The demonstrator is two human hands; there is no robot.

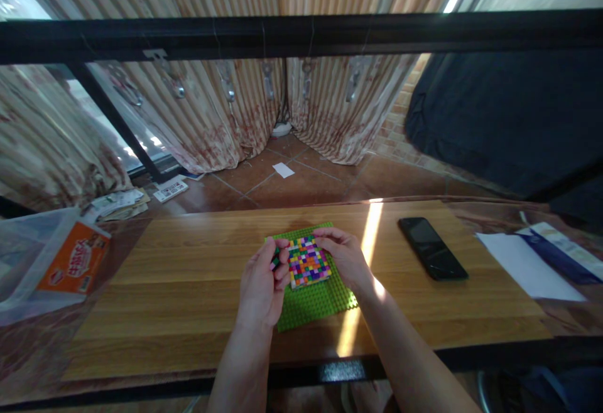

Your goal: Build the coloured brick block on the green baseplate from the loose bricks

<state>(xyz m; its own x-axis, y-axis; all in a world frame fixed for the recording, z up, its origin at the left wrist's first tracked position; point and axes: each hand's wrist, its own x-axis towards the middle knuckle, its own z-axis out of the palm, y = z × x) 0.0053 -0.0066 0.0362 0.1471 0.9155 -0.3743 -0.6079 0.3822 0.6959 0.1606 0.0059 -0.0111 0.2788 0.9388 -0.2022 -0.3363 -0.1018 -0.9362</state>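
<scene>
A green studded baseplate (311, 306) lies on the wooden table. On it sits a square block of small multicoloured toy bricks (308, 263). My left hand (260, 284) is closed at the block's left side, with small dark green bricks (276, 258) showing between the curled fingers. My right hand (346, 257) reaches over the block's far right corner. Its fingertips are pinched together and touch the top near the far edge. Whatever lies between them is too small or hidden to make out.
A black phone (432, 248) lies on the wooden tabletop (188, 287) to the right. Beyond it are white paper (530, 268) and a blue-and-white packet (565, 253). At left stands a clear plastic bin (28, 275) with an orange package (75, 259). A dark metal bar (301, 35) crosses ahead.
</scene>
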